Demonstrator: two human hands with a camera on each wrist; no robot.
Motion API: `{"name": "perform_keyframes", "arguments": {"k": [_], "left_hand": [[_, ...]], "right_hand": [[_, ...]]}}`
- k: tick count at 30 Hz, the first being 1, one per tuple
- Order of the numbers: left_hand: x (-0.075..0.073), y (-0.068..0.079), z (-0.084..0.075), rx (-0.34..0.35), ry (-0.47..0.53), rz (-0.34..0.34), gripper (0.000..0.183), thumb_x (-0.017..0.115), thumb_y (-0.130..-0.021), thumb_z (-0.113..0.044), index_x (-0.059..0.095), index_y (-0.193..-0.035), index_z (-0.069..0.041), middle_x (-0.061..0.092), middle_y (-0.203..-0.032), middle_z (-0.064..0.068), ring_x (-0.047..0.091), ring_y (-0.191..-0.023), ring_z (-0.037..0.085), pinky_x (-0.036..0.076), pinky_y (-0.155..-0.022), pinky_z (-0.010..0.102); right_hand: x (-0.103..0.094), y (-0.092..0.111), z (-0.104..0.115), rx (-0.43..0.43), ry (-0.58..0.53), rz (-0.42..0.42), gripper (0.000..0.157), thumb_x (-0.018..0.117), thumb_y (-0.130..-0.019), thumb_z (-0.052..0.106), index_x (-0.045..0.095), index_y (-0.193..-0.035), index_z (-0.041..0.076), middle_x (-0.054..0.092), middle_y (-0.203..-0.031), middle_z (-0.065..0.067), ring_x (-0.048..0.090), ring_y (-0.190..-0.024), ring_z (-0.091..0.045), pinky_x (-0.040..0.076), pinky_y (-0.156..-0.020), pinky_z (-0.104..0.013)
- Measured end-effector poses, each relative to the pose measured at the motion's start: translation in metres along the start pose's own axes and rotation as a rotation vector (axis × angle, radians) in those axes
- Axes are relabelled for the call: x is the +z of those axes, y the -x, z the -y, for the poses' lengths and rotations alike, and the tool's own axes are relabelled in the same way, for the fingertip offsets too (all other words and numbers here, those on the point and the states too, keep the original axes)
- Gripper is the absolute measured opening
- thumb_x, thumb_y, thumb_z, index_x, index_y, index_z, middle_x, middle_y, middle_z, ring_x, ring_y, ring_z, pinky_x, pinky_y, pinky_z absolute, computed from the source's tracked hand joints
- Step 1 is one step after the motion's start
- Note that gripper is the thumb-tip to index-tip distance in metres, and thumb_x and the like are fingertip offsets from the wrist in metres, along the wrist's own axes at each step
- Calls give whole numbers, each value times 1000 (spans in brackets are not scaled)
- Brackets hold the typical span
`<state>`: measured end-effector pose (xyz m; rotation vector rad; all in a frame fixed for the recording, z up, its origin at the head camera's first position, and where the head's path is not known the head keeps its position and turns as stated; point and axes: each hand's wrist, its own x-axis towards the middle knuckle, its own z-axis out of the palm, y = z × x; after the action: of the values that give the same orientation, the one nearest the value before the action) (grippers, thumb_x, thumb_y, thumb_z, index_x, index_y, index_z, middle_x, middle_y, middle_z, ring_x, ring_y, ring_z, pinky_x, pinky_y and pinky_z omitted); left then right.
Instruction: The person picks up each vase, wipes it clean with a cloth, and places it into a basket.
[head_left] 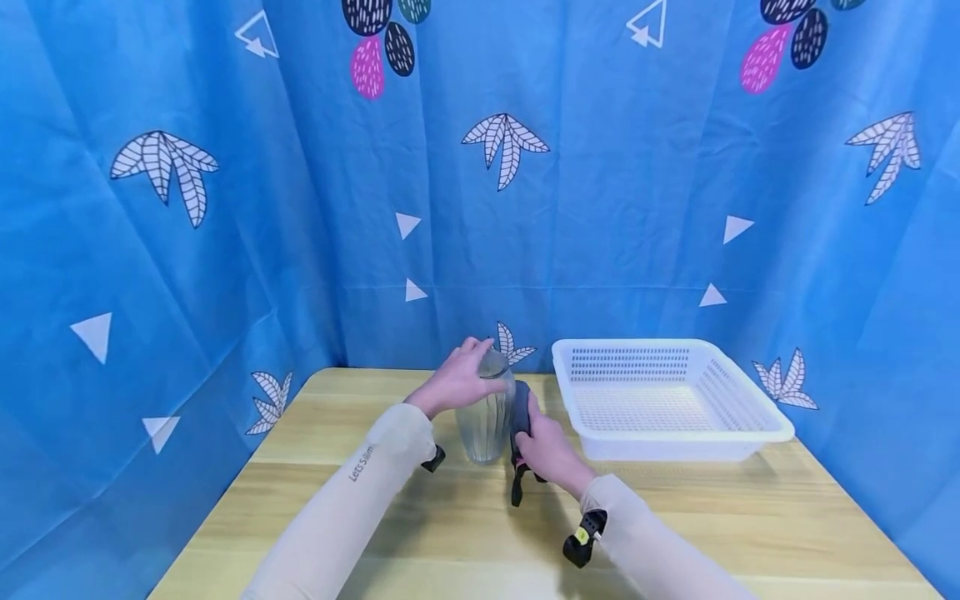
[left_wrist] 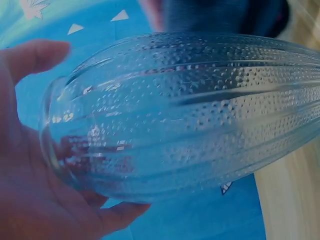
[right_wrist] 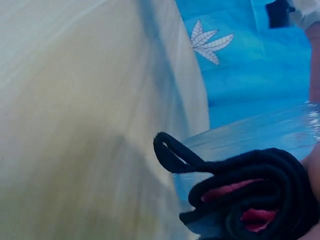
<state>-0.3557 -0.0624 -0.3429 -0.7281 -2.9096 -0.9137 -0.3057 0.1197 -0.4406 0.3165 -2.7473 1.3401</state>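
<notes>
A tall clear glass vase [head_left: 483, 425] with ribs and raised dots stands on the table. My left hand [head_left: 462, 379] grips it near the top, thumb on one side and fingers on the other. The left wrist view shows the vase [left_wrist: 190, 115] lengthwise, its rim close to the palm of that hand [left_wrist: 40, 185]. Just right of the vase, my right hand [head_left: 551, 450] holds a rolled dark cloth [head_left: 521, 408] upright. From its end, the rolled cloth [right_wrist: 250, 195] shows pinkish-red inner layers and a loop sticking out; most of the right hand is hidden there.
A white plastic basket [head_left: 671, 437] with slotted walls sits at the back right of the wooden table [head_left: 480, 542]. Blue patterned curtains [head_left: 615, 208] hang behind and along both sides. Black straps with small devices [head_left: 585, 537] are on the wrists.
</notes>
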Motion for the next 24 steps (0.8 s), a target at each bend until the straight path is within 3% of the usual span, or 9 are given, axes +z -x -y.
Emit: {"name": "perform_keyframes", "arguments": {"k": [4, 6, 8, 10, 13, 16, 18, 20, 24], "left_hand": [[9, 2, 6, -7, -26, -58, 80, 66, -92, -52, 38, -155, -12, 44, -149, 10, 40, -136, 33, 38, -111, 53], [12, 3, 8, -4, -45, -77, 77, 66, -92, -51, 41, -153, -12, 46, -147, 9, 43, -133, 31, 39, -110, 51], [15, 3, 8, -4, -51, -96, 76, 67, -91, -51, 42, -152, -13, 46, -143, 8, 46, -129, 28, 41, -109, 49], [16, 2, 7, 3, -53, -110, 77, 67, -91, -51, 42, -152, -13, 45, -137, 7, 47, -123, 26, 43, -105, 47], [16, -1, 5, 16, -47, -119, 77, 66, -91, -52, 41, -153, -14, 43, -132, 6, 46, -116, 23, 45, -101, 45], [15, -3, 4, 30, -43, -126, 78, 66, -91, -53, 39, -153, -14, 42, -133, 5, 45, -116, 23, 45, -101, 45], [15, -4, 4, 35, -38, -130, 78, 67, -91, -52, 39, -153, -15, 42, -135, 5, 44, -119, 23, 44, -103, 47], [14, -3, 5, 38, -37, -137, 77, 67, -90, -52, 40, -152, -15, 43, -137, 5, 42, -121, 24, 43, -104, 47], [13, -2, 5, 35, -58, -164, 76, 68, -88, -54, 44, -150, -17, 47, -138, 3, 44, -123, 24, 44, -103, 46]], "right_hand": [[-4, 2, 10, -63, -15, -75, 79, 50, -96, 4, 7, -162, 5, 54, -135, -31, 65, -64, -17, 53, -57, -32], [-7, 0, 15, -120, 11, -123, 78, 51, -96, 3, 8, -162, 6, 44, -149, -29, 70, -90, -25, 58, -74, -38], [-11, -4, 19, -167, 52, -157, 78, 52, -96, 3, 9, -161, 4, 32, -159, -25, 61, -120, -34, 53, -95, -44], [-15, -9, 21, -177, 92, -166, 78, 52, -96, 2, 9, -161, 3, 32, -159, -26, 54, -129, -34, 49, -102, -46], [-19, -17, 23, -116, 106, -123, 78, 51, -97, 3, 7, -161, 1, 48, -145, -29, 70, -96, -28, 56, -84, -40], [-16, -23, 18, -42, 132, -61, 78, 51, -96, 5, 7, -160, 0, 66, -110, -24, 60, -55, -16, 51, -57, -33], [-10, -24, 11, -30, 148, -16, 78, 51, -95, 4, 8, -160, -3, 67, -89, -17, 59, -53, -14, 49, -56, -31], [-2, -23, 4, -24, 151, 38, 78, 52, -95, 3, 8, -159, -3, 66, -81, -12, 59, -54, -14, 49, -55, -32], [10, -21, -6, -21, 131, 96, 78, 52, -95, 3, 9, -159, -4, 68, -89, -14, 60, -58, -15, 49, -58, -33]]}}
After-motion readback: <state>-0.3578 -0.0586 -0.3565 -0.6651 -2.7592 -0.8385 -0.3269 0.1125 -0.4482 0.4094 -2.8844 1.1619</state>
